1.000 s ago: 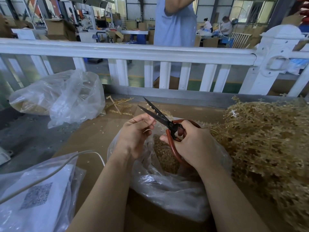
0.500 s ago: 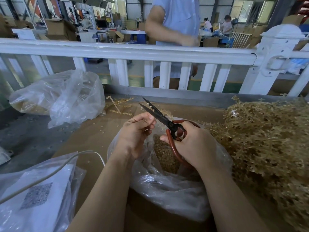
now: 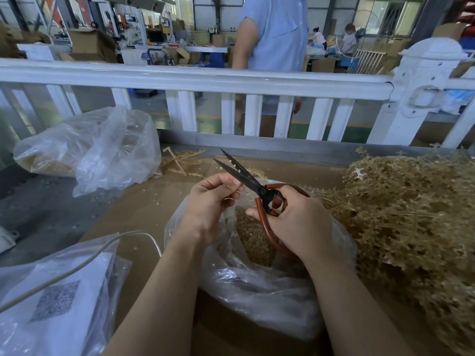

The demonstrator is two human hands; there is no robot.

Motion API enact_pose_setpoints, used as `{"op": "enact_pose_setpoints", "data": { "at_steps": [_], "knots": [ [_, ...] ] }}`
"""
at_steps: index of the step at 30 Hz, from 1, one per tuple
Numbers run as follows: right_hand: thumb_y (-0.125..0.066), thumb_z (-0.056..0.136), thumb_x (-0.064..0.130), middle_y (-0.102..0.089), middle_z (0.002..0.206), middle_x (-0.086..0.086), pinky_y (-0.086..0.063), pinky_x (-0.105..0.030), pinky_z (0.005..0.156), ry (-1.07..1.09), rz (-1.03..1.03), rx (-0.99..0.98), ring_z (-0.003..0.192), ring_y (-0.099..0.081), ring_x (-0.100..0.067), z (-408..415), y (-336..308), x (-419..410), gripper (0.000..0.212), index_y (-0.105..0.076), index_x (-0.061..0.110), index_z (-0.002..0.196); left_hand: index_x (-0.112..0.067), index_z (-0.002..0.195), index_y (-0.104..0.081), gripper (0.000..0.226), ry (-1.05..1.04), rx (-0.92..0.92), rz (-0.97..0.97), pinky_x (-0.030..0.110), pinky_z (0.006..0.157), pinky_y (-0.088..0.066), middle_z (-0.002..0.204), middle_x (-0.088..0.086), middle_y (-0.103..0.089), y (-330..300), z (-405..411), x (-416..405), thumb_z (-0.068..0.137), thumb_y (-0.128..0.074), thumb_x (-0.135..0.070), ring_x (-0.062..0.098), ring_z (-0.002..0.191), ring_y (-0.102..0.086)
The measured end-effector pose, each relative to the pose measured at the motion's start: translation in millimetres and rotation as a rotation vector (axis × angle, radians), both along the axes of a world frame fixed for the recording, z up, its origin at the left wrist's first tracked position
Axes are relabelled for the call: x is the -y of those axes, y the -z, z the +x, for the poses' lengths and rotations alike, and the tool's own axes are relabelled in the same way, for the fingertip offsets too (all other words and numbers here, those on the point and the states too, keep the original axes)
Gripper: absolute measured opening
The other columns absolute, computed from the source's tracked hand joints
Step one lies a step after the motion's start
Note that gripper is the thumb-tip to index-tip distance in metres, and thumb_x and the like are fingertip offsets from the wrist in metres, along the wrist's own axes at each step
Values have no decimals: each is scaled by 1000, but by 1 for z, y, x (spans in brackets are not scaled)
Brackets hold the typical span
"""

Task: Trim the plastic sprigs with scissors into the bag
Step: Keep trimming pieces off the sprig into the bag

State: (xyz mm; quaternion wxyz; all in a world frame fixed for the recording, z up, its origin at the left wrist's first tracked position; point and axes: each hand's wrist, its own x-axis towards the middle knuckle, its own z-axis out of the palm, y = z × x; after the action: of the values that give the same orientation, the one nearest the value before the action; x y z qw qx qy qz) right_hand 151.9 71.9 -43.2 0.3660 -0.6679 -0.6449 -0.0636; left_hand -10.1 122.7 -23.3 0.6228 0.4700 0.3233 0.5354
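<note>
My right hand (image 3: 295,219) grips the red-brown handles of black-bladed scissors (image 3: 244,176), whose blades stand slightly apart and point up-left. My left hand (image 3: 208,201) pinches a thin pale sprig (image 3: 240,195) right at the blades, most of it hidden by the fingers. Both hands hover over a clear plastic bag (image 3: 257,286) that holds a heap of golden-brown trimmings (image 3: 253,240). A large pile of golden plastic sprigs (image 3: 411,222) lies to the right of the bag.
A second clear bag (image 3: 97,152) lies at the back left. A packet with a QR label (image 3: 51,301) and a white cable (image 3: 77,265) sit front left. A white fence (image 3: 231,80) borders the brown table (image 3: 144,209); a person (image 3: 275,34) stands behind it.
The scissor blades have closed somewhat beside my left fingers. The person behind the fence has shifted left and lowered an arm.
</note>
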Motion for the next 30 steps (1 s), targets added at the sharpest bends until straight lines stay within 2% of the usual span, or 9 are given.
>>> {"op": "enact_pose_setpoints", "data": {
  "at_steps": [4,7,11,15,19,24,28,30],
  "knots": [
    [-62,77,76,-75,87,11,-42,-12,60,32,-28,30,67,-56,-4,0,1,-2,58,-72,26,103,-14,76,-67,26,-75,23,50,24,68,-46,72,1,-65,1,1,-1,90,-57,5,11,65,-58],
    [-55,74,81,-74,87,11,-47,-15,61,24,-24,17,70,-63,-8,1,1,-1,65,-72,26,103,-12,85,-67,23,-150,53,118,22,66,-49,71,-2,-66,1,2,-3,91,-56,8,10,64,-58],
    [-52,73,84,-75,90,11,-54,-20,65,11,-23,5,77,-68,-10,1,1,-1,69,-71,26,105,-11,84,-68,21,-161,64,163,24,68,-53,69,-1,-66,3,3,-4,92,-57,5,11,63,-59],
    [-54,73,82,-75,89,11,-48,-15,63,11,-12,4,75,-68,-9,2,2,-2,67,-71,25,103,-13,80,-71,25,-157,94,163,26,68,-55,68,2,-67,4,2,-5,94,-55,1,13,63,-62],
    [-55,73,82,-73,85,12,-37,-8,58,4,5,-20,68,-56,-3,4,3,-3,63,-70,25,96,-9,88,-69,12,-104,121,161,23,68,-55,73,0,-69,5,1,-5,93,-58,-8,10,66,-62],
    [-52,72,84,-74,87,12,-41,-10,59,-16,10,-27,72,-62,-4,5,3,-2,67,-71,25,98,-6,89,-69,14,-70,153,110,20,69,-55,70,-2,-68,4,0,-6,82,-63,-17,8,64,-61],
    [-47,71,87,-74,86,12,-45,-12,60,-37,4,-45,70,-57,-4,5,3,-2,73,-71,25,99,-12,77,-74,10,-58,171,77,20,69,-56,69,-1,-68,4,-2,-5,79,-65,-16,8,63,-61],
    [-46,71,87,-73,84,11,-47,-14,60,-33,4,-31,69,-59,-5,5,3,-2,73,-71,25,98,-10,80,-72,9,-68,167,64,21,69,-56,69,0,-68,4,-2,-5,80,-65,-15,9,63,-62]
  ]
}}
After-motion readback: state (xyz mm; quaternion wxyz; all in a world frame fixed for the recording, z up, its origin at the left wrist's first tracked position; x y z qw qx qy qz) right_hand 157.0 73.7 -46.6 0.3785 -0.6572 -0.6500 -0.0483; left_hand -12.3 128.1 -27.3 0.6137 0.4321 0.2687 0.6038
